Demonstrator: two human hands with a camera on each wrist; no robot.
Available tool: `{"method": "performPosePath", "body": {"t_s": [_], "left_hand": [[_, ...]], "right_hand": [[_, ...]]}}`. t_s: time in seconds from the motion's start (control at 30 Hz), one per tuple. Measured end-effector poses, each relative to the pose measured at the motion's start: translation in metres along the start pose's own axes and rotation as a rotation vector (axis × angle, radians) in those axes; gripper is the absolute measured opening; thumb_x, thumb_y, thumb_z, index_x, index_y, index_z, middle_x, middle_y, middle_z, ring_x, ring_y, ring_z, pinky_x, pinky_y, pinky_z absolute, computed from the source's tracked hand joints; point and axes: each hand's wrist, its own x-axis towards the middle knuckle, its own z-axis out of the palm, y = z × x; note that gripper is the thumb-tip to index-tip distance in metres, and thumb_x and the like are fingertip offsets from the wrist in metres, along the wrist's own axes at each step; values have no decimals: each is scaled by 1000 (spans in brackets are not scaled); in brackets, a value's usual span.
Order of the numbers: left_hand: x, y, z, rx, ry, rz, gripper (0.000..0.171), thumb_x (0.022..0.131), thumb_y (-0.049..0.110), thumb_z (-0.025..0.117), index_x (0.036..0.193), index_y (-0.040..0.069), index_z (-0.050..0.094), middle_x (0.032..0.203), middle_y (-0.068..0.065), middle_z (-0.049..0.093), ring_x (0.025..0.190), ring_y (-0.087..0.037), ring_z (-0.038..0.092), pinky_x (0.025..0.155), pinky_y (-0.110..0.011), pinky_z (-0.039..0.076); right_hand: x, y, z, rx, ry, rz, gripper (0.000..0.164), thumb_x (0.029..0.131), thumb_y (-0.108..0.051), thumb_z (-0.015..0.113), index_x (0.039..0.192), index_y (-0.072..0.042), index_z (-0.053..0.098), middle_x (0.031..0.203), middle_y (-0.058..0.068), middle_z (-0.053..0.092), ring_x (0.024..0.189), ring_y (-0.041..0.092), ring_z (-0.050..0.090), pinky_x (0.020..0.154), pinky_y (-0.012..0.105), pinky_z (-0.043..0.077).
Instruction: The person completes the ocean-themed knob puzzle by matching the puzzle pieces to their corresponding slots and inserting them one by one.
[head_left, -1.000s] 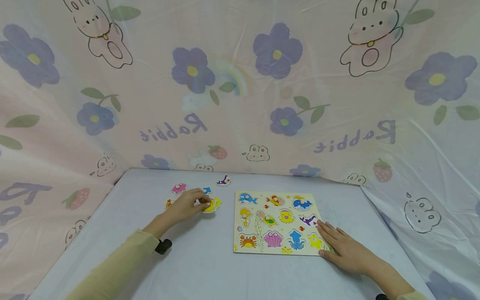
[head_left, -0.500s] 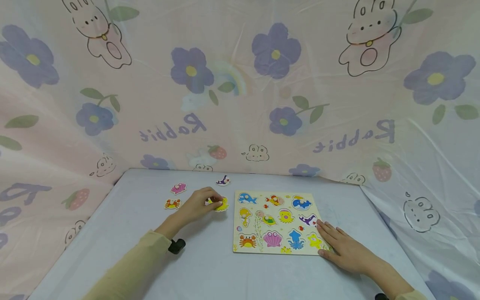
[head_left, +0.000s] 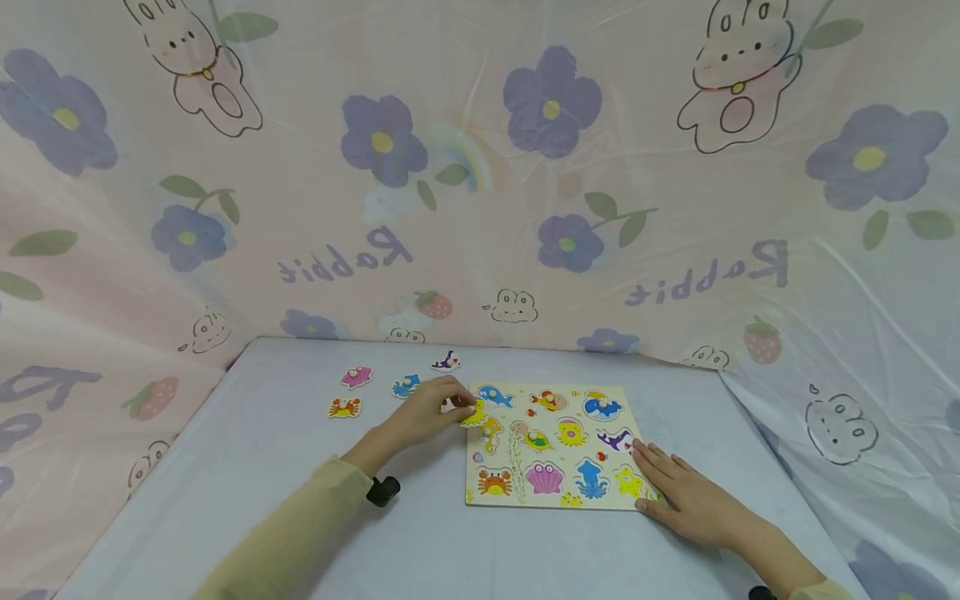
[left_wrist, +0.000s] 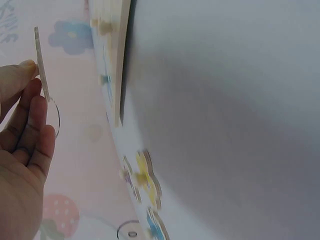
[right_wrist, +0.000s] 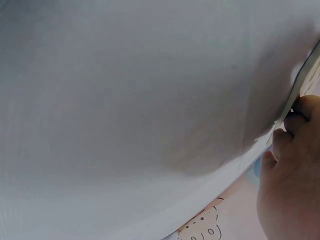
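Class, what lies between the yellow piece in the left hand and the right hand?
In the head view, most of the puzzle board stretches between the yellow piece in the left hand and the right hand.

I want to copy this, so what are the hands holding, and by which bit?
The left hand pinches a yellow puzzle piece, seemingly by the small knob on its face. The right hand just rests at the edge of the board.

board (head_left: pixel 558 454): 1 | hands (head_left: pixel 426 414) (head_left: pixel 693 500): 2 | held piece (head_left: pixel 473 414): 1 | loose table pieces (head_left: pixel 356 377): 5
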Motion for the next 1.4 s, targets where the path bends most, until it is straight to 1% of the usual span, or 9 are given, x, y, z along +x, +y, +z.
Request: {"method": "performPosePath", "body": {"t_s": [0.33, 0.43, 0.47, 0.53, 0.63, 0.7, 0.87, 1.07, 1.4], "left_hand": [[20, 18, 22, -37, -80, 39, 14, 99, 17, 74, 111, 12, 76, 104, 5, 69, 97, -11, 63, 86, -31, 56], [27, 23, 30, -27, -102, 42, 14, 99, 19, 73, 111, 12, 76, 105, 5, 69, 98, -10, 62, 88, -32, 56], [29, 24, 33, -22, -111, 43, 14, 100, 20, 72, 112, 12, 76, 106, 5, 69, 98, -9, 62, 89, -32, 56], [34, 28, 39, -7, -128, 42, 15, 100, 22, 72, 112, 13, 76, 107, 6, 69, 99, -8, 61, 90, -32, 56], [42, 32, 48, 13, -151, 49, 16, 101, 24, 71, 113, 14, 76, 108, 7, 68, 98, -6, 61, 90, -28, 54], [47, 35, 53, 20, -166, 55, 17, 101, 25, 71, 113, 15, 76, 107, 8, 67, 98, -4, 60, 88, -24, 53], [60, 42, 66, 40, -216, 72, 15, 101, 29, 70, 111, 18, 77, 104, 11, 65, 94, -2, 58, 84, -17, 50], [74, 50, 80, 85, -296, 92, 15, 102, 28, 70, 112, 19, 76, 104, 11, 65, 95, 0, 58, 87, -15, 49], [92, 60, 104, 131, -348, 119, 13, 101, 26, 71, 109, 18, 76, 105, 11, 64, 94, 1, 57, 86, -12, 48]], "right_hand": [[0, 1, 1, 3, -6, -1, 82, 101, -61, 54, 159, -5, 39, 168, 12, 33, 152, 41, 31, 105, 4, -16], [0, 1, 1, 7, -11, 8, 83, 101, -62, 54, 160, -6, 39, 168, 10, 32, 153, 40, 30, 111, 8, -13], [0, 2, 1, 4, -14, 13, 83, 101, -63, 54, 160, -7, 38, 169, 10, 31, 153, 40, 30, 118, 13, -9], [0, 2, 1, -2, -19, 19, 83, 101, -63, 54, 160, -7, 38, 169, 9, 31, 153, 39, 30, 127, 30, 5], [1, 2, 1, -18, -26, 21, 84, 100, -64, 54, 160, -7, 39, 169, 9, 31, 153, 39, 30, 122, 55, 24], [2, 2, 1, -26, -26, 16, 84, 100, -63, 54, 160, -6, 39, 168, 10, 32, 152, 40, 31, 118, 61, 28], [2, 2, 1, -23, -26, 15, 83, 101, -62, 53, 159, -5, 39, 168, 12, 32, 152, 41, 31, 119, 62, 27], [3, 2, 1, -20, -26, 21, 83, 100, -63, 54, 160, -7, 39, 168, 10, 32, 153, 39, 31, 118, 62, 28], [3, 3, 2, -14, -34, 26, 84, 100, -64, 53, 160, -7, 38, 169, 10, 31, 153, 40, 30, 119, 63, 27]]}}
